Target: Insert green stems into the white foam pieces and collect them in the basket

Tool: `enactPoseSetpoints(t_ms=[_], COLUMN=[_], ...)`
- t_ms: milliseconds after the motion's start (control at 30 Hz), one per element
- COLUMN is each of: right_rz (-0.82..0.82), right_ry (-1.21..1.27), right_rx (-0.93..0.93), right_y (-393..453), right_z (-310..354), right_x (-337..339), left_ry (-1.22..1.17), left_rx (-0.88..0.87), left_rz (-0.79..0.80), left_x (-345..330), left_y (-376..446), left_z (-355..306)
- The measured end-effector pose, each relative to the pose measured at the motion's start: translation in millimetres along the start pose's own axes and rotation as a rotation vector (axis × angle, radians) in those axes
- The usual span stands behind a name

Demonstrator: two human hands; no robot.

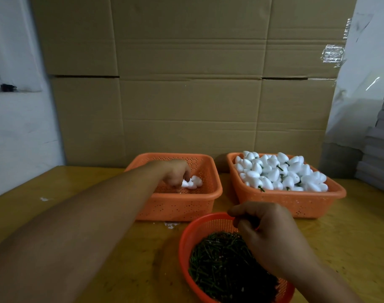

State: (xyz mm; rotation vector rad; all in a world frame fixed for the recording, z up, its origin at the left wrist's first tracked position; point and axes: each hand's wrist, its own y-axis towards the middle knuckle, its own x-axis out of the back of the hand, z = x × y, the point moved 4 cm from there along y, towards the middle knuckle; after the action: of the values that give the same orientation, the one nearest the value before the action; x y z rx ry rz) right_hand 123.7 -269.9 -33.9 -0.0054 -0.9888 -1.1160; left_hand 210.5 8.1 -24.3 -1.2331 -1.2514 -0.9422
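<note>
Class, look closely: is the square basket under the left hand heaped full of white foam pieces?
No: the left basket holds only a few foam pieces.

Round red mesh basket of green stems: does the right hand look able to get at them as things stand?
Probably yes. The right hand hangs over the round red mesh basket, fingers curled, and the open-topped heap of green stems lies uncovered directly below. Whether it already pinches a stem cannot be told.
</note>
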Motion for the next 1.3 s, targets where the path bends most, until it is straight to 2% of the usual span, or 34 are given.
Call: enactPoseSetpoints(t_ms=[133,300,367,500,633,800,1100,1300], right_rz=[0.007,0.018,0.071,0.164,0.229,0.328,0.472,0.574], right_ry=[-0.052,-0.096,-0.122,-0.208,-0.272,-0.370,-0.482,-0.572], right_rx=[0.028,0.066,0.085,0.094,0.096,0.092,0.086,0.106], right_y=[-1,-4,-5,-6,-7,-7,-13,-16], right_z=[6,11,12,15,17,15,16,15], right_x=[-1,1,-1,-5,-7,-11,-17,-25], left_ry=[-0.153,-0.317,-0.383,-0.561,-0.632,-0.725,-0.814,-1.032], left_rx=[-0.070,-0.142,-0.176,-0.306,-0.411,-0.512,-0.559,-0.542], left_rz=[-0.097,-0.320,-0.391,-0.448,-0.509,-0.516,-0.520,-0.415], left_x=[2,9,13,12,8,1,-24,-40], left_y=[-15,-40,-55,-92,-126,-159,-187,-192], left_z=[-1,-8,-13,-34,-53,-65,-75,-78])
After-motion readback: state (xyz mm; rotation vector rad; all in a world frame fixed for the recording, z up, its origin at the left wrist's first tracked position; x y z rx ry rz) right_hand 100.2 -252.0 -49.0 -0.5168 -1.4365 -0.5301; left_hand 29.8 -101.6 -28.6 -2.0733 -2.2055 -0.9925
